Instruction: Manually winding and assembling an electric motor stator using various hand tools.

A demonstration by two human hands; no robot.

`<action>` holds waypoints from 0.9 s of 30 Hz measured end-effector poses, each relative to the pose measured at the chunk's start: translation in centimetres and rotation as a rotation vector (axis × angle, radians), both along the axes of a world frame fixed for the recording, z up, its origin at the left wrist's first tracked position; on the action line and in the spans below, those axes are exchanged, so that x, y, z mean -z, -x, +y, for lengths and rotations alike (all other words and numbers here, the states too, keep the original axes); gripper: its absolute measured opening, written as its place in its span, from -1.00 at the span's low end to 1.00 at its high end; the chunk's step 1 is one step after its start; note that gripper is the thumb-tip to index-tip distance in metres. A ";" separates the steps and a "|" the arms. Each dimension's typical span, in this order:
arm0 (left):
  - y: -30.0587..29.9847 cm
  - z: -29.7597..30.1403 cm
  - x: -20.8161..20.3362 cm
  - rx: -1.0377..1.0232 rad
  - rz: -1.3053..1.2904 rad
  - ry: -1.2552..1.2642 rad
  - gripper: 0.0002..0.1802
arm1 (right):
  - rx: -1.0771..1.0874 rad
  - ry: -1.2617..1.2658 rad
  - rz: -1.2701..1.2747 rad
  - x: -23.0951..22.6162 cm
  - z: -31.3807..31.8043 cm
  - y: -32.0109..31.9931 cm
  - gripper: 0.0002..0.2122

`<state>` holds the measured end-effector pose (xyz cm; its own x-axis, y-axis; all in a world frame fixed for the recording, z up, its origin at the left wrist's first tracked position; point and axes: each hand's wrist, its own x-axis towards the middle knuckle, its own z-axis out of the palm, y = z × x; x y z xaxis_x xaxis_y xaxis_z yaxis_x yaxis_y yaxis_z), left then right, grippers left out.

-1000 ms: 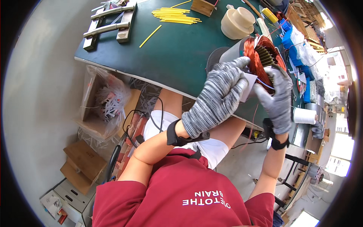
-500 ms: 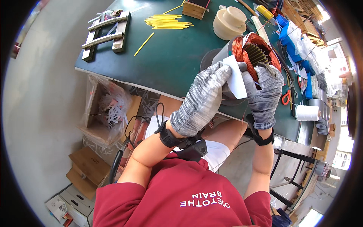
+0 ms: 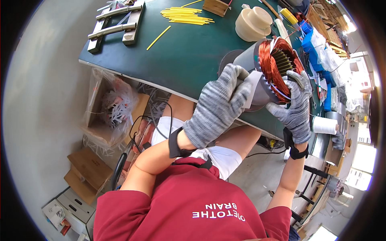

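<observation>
A grey cylindrical motor stator [image 3: 248, 59] lies tilted on the table, its copper windings [image 3: 268, 60] bulging round the slotted opening. My left hand [image 3: 217, 106], in a grey striped glove, pinches a small white sheet [image 3: 252, 89] between thumb and fingers beside the stator's near edge. My right hand [image 3: 295, 106], gloved alike, is at the right side of the windings with its thumb stretched out to the left. A narrow dark piece [image 3: 296, 78] sits among its fingers; its kind is unclear.
Yellow sticks [image 3: 187, 16] and a metal-barred stand [image 3: 116, 30] lie at the far left. Beyond the stator is a cream stepped block [image 3: 253, 24]. A white thread spool [image 3: 325, 125] and blue bins [image 3: 315, 48] line the right. A scrap box [image 3: 94, 120] stands below the table.
My right hand has moved right, its thumb now away from the windings. My left hand has drawn the white sheet lower beside the stator. The whole view has shifted slightly.
</observation>
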<state>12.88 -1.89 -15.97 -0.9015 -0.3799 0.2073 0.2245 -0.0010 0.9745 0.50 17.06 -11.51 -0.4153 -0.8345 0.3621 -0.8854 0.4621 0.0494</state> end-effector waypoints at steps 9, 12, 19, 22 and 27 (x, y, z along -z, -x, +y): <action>3.3 -0.2 0.3 -0.151 0.151 -0.088 -0.91 | 0.085 0.156 0.089 2.0 -0.5 -1.3 -0.38; 3.5 -1.3 -1.2 0.002 0.034 -0.066 -0.90 | 0.210 0.110 0.113 2.0 -1.2 -2.5 -0.39; 4.3 -2.4 -2.0 0.024 -0.046 0.417 -0.88 | 0.405 0.301 0.138 2.2 -5.9 -5.3 -0.40; 5.3 -2.0 -2.8 0.026 -0.051 0.472 -0.89 | 0.310 0.452 -0.026 1.2 -5.7 -6.3 -0.46; 8.9 -2.3 -0.9 -0.077 0.109 0.663 -0.93 | 0.256 1.492 -0.337 -0.5 0.4 -1.5 -0.77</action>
